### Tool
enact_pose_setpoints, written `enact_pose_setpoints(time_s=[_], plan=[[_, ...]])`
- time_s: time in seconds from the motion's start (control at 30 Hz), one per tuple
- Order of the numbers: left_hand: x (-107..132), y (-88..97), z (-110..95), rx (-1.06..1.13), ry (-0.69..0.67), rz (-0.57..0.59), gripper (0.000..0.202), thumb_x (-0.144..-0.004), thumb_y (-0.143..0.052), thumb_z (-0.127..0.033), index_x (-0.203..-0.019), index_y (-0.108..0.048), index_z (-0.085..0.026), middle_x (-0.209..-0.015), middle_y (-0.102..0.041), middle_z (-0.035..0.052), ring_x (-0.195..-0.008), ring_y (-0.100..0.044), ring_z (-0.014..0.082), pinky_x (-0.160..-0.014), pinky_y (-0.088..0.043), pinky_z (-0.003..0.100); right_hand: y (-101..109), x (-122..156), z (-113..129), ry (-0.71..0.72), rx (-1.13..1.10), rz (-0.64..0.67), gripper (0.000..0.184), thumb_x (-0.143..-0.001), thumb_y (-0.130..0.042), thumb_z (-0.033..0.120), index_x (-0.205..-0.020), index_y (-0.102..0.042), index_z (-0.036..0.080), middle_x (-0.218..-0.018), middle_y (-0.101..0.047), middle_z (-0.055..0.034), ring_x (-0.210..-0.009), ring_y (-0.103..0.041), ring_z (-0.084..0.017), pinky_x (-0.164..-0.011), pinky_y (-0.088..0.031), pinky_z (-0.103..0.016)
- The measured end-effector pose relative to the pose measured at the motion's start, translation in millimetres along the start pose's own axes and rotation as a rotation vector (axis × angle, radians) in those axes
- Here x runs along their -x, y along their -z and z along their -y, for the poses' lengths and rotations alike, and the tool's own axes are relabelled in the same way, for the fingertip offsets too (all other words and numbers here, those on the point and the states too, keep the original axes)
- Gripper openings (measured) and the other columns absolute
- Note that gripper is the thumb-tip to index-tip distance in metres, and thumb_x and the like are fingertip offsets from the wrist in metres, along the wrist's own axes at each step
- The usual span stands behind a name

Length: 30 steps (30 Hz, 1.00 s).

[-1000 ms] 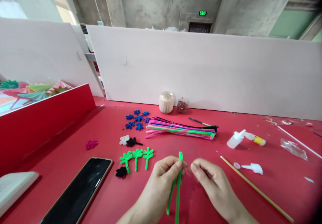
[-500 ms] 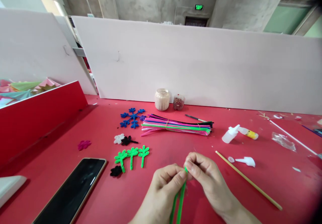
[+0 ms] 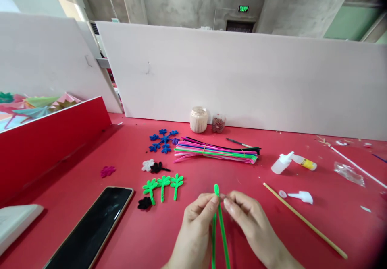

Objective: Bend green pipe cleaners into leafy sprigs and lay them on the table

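Observation:
My left hand (image 3: 201, 216) pinches a green pipe cleaner (image 3: 223, 232), bent so that a small closed loop stands up above the thumb and two strands hang below. My right hand (image 3: 249, 216) is closed, thumb and index fingertips together against the right side of the pipe cleaner just under the loop; their exact grip is partly hidden. Left of my hands lie several green flower shapes with stems (image 3: 163, 186) and a black flower (image 3: 144, 203). Beyond my hands rests a rubber-banded bundle of coloured pipe cleaners (image 3: 217, 152).
A phone (image 3: 90, 228) lies at left near a magenta flower (image 3: 108, 171). Blue flowers (image 3: 165, 139), a white jar (image 3: 198, 120) and a small bead container (image 3: 218, 123) stand farther back. To the right are a glue bottle (image 3: 281, 163), a white nozzle cap (image 3: 302, 197) and a wooden stick (image 3: 305, 220).
The small loop now shows upright above my left fingertips, and the strands below have spread apart. My right fingertips have shifted down beside it. The whole view has moved slightly.

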<state>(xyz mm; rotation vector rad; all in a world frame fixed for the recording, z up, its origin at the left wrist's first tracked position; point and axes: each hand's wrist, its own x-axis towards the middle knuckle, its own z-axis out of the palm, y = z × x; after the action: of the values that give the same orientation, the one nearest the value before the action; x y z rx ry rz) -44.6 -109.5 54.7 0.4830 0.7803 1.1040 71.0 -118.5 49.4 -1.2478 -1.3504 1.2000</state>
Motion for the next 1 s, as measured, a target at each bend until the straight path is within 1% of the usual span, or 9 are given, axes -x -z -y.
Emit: enact_pose_setpoints(time_s=[0.07, 0.13, 0.27, 0.43, 0.5, 0.6, 0.77, 0.9, 1.0], plan=[[-1, 0.8, 1, -0.013, -0.004, -0.002, 0.008, -0.069, -0.062, -0.02, -0.07, -0.069, -0.016, -0.069, -0.062, 0.0022, -0.074, -0.054, 0.0128, -0.074, -0.039, 0.022, -2, 3, -1, 0.008, 0.057, 0.078, 0.021, -0.079, -0.046, 0.029, -0.062, -0.044, 0.017, -0.056, -0.033, 0.0047, -0.052, -0.031, -0.01, -0.046, -0.028, -0.02], [-2, 2.0, 2, -0.032, 0.009, 0.004, 0.01, -0.069, -0.061, -0.022, -0.072, -0.069, -0.016, -0.068, -0.061, 0.0024, -0.073, -0.054, 0.0131, -0.072, -0.04, 0.022, -3, 4, -2, 0.024, 0.1, 0.094, 0.021, -0.078, -0.045, 0.027, -0.06, -0.042, 0.017, -0.056, -0.033, 0.0044, -0.051, -0.031, -0.01, -0.046, -0.029, -0.02], [-5, 7.2, 2, -0.126, 0.013, 0.019, 0.014, -0.07, -0.061, -0.026, -0.075, -0.068, -0.015, -0.061, -0.057, 0.0006, -0.064, -0.05, 0.0112, -0.063, -0.039, 0.021, -2, 5, -2, 0.046, 0.221, 0.063, 0.023, -0.078, -0.043, 0.025, -0.057, -0.038, 0.018, -0.053, -0.03, 0.0054, -0.048, -0.029, -0.009, -0.044, -0.027, -0.02], [-8, 11.6, -2, -0.198, 0.01, 0.107, 0.014, -0.071, -0.06, -0.026, -0.077, -0.065, -0.015, -0.054, -0.053, -0.0018, -0.05, -0.043, 0.0076, -0.052, -0.034, 0.02, 1, 5, 1, 0.084, 0.364, 0.011, 0.021, -0.078, -0.044, 0.022, -0.058, -0.045, 0.017, -0.053, -0.039, 0.0036, -0.048, -0.036, -0.01, -0.046, -0.03, -0.02], [-8, 11.1, -4, -0.179, 0.018, 0.097, 0.011, -0.069, -0.061, -0.022, -0.077, -0.064, -0.015, -0.055, -0.054, -0.002, -0.048, -0.042, 0.0071, -0.05, -0.032, 0.02, 1, 6, 1, 0.096, 0.399, 0.005, 0.02, -0.076, -0.046, 0.02, -0.056, -0.047, 0.017, -0.052, -0.039, 0.0037, -0.047, -0.036, -0.01, -0.045, -0.03, -0.02], [-7, 10.3, -7, -0.192, 0.023, 0.038, 0.011, -0.069, -0.061, -0.025, -0.074, -0.062, -0.016, -0.054, -0.051, -0.0037, -0.045, -0.039, 0.0055, -0.046, -0.03, 0.019, 0, 7, 0, 0.097, 0.431, 0.016, 0.019, -0.074, -0.048, 0.018, -0.055, -0.047, 0.018, -0.052, -0.038, 0.0038, -0.046, -0.036, -0.01, -0.044, -0.029, -0.021], [-8, 10.0, -10, -0.332, 0.005, 0.07, 0.023, -0.071, -0.059, -0.03, -0.057, -0.055, -0.013, -0.044, -0.044, -0.0053, -0.039, -0.035, 0.0038, -0.042, -0.025, 0.018, -3, 7, 0, 0.085, 0.387, 0.035, 0.018, -0.073, -0.047, 0.018, -0.056, -0.043, 0.018, -0.053, -0.036, 0.0044, -0.048, -0.035, -0.01, -0.046, -0.029, -0.021], [-7, 10.1, -10, -0.366, 0.003, 0.099, 0.025, -0.074, -0.056, -0.033, -0.057, -0.052, -0.013, -0.044, -0.044, -0.005, -0.038, -0.034, 0.004, -0.041, -0.023, 0.018, -1, 5, -2, 0.0, 0.186, 0.089, 0.017, -0.077, -0.043, 0.021, -0.06, -0.043, 0.018, -0.054, -0.034, 0.005, -0.049, -0.031, -0.01, -0.046, -0.028, -0.021], [-7, 10.6, -9, -0.339, 0.064, 0.093, 0.027, -0.072, -0.057, -0.035, -0.056, -0.051, -0.014, -0.043, -0.041, -0.0061, -0.037, -0.03, 0.0036, -0.04, -0.021, 0.018, 2, 3, -7, -0.047, 0.028, 0.068, 0.02, -0.078, -0.042, 0.022, -0.059, -0.037, 0.019, -0.054, -0.029, 0.0059, -0.05, -0.026, -0.009, -0.046, -0.026, -0.02]])
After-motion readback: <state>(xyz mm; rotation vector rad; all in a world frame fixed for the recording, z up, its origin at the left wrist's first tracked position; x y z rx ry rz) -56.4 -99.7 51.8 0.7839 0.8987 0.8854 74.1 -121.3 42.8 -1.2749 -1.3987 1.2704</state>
